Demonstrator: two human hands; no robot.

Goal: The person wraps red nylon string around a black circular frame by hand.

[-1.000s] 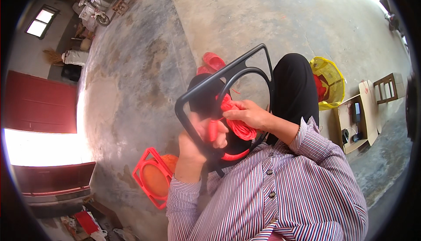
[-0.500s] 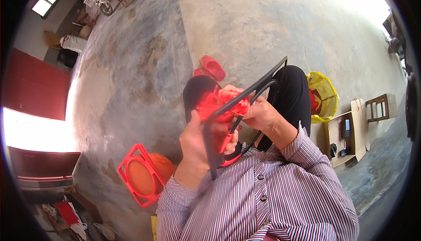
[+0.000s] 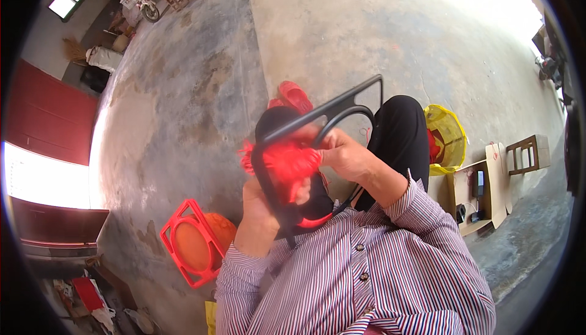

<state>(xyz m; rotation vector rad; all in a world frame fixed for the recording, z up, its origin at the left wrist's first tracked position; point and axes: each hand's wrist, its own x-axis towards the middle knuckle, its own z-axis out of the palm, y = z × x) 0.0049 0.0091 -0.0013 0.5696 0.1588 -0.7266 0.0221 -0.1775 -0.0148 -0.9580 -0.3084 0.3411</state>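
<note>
A bundle of red string-like strands (image 3: 296, 163), blurred by motion, is held above my lap. My left hand (image 3: 255, 208) is closed round its lower part, thumb and fingers partly hidden behind a black bar. With its fingers pinched together, my right hand (image 3: 347, 157) grips the right side of the bundle. Across both hands, nearer to me, runs a black tubular frame (image 3: 317, 113) with a curved inner bar. Whether either hand touches the frame, I cannot tell. Below the bundle a red curved edge (image 3: 317, 221) shows against my dark trousers.
Left of me stands a red-framed stool (image 3: 194, 204) with an orange round thing by it. To the right are a yellow basket (image 3: 462, 143) holding red material, an open cardboard box (image 3: 500, 182) with small devices, and a wooden stool (image 3: 537, 152). Red shoes (image 3: 296, 95) show ahead.
Both hands and the red bundle have shifted left and slightly down. The bundle now sits more to the left of the right hand. The black frame has also moved left.
</note>
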